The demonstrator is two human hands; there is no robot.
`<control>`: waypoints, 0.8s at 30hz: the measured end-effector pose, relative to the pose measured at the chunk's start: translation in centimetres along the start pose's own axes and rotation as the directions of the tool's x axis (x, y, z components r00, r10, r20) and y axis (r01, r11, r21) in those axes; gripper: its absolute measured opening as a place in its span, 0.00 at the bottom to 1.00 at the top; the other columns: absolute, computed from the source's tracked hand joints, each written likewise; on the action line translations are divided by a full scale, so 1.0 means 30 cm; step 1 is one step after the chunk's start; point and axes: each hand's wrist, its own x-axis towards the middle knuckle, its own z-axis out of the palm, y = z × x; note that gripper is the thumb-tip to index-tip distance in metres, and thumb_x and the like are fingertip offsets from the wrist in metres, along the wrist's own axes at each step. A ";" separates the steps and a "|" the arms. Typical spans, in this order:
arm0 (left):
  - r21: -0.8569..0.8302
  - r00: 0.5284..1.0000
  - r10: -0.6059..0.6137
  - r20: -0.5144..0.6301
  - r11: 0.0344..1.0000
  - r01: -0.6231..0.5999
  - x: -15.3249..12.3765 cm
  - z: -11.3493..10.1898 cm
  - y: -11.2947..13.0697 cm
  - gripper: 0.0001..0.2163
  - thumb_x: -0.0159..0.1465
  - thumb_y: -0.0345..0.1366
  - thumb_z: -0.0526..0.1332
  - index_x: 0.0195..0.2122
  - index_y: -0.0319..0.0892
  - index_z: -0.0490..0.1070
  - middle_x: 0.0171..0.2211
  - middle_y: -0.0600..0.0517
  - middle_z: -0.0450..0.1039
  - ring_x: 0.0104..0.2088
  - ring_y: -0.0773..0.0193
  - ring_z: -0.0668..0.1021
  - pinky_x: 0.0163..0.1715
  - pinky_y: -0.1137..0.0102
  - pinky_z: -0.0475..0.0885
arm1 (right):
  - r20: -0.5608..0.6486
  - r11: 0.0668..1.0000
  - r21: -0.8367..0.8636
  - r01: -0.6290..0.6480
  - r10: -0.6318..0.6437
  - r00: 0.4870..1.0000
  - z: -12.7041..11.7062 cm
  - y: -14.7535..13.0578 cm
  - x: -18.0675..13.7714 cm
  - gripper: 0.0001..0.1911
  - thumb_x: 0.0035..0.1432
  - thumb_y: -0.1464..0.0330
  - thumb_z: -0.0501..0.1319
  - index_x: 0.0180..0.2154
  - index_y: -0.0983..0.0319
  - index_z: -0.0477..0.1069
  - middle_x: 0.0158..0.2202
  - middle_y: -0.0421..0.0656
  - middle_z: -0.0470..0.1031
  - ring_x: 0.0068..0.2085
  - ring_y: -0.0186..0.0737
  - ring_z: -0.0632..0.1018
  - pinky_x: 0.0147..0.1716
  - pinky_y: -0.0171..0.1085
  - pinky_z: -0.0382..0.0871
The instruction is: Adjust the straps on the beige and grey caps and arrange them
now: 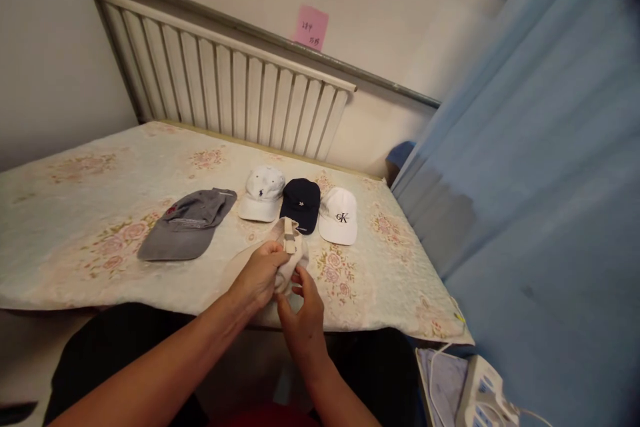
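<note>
A beige cap [290, 255] is bunched up above the near edge of the table. My left hand [259, 275] grips it from the left, fingers curled around the fabric. My right hand [303, 317] pinches its lower edge from below. Behind it lie a grey cap [187, 224], flattened, then a white cap [263, 194], a navy cap [301, 204] and a white cap with a black logo [340, 215], the last three side by side.
The table [75, 214] wears a pale floral cloth. A white radiator [225, 87] runs along the wall behind it, with a pink note [311, 27] above. A blue curtain [540, 180] hangs at the right. A white device [483, 394] sits low right.
</note>
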 end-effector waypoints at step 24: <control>-0.264 0.979 0.174 0.110 0.954 -0.140 -0.032 0.100 0.132 0.14 0.44 0.24 0.67 0.32 0.38 0.69 0.29 0.55 0.72 0.30 0.69 0.74 0.31 0.75 0.69 | -0.052 0.951 0.071 0.302 -0.299 0.953 -0.041 -0.139 -0.055 0.16 0.54 0.77 0.53 0.43 0.58 0.67 0.35 0.44 0.75 0.35 0.40 0.76 0.35 0.39 0.72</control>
